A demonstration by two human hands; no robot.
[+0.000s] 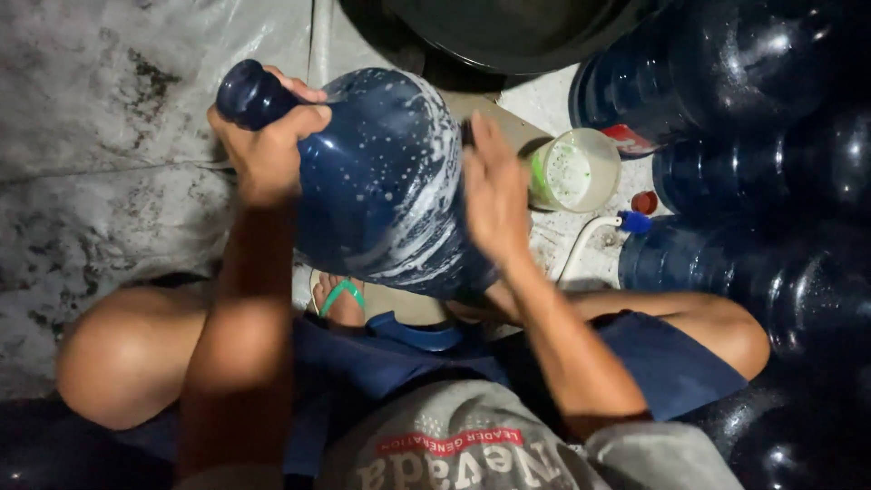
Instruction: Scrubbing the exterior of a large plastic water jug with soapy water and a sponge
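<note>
While the person squats over the wet concrete floor [100,209], a large dark-blue water jug [381,181] lies tilted on its side between the knees, its neck pointing up and to the left. The left hand [268,150] wraps the neck of the jug, fingers [304,116] curled tight around it just below the mouth. The right hand [494,195] lies flat against the jug's right flank, fingers spread wide and straight, gripping nothing. White soapy foam streaks the jug's body in a band near that hand.

Just right of the right hand stands a small pale cup [573,170] with green and white inside, touching or nearly touching the fingertips; I cannot tell which. Beyond it sit a small red cap [644,201] and a white hose with a blue tip [633,221]. More dark-blue jugs [753,136] crowd the right side. A dark basin [508,36] lies at the top edge. A foot in a green-strapped sandal [337,299] shows beneath the jug.
</note>
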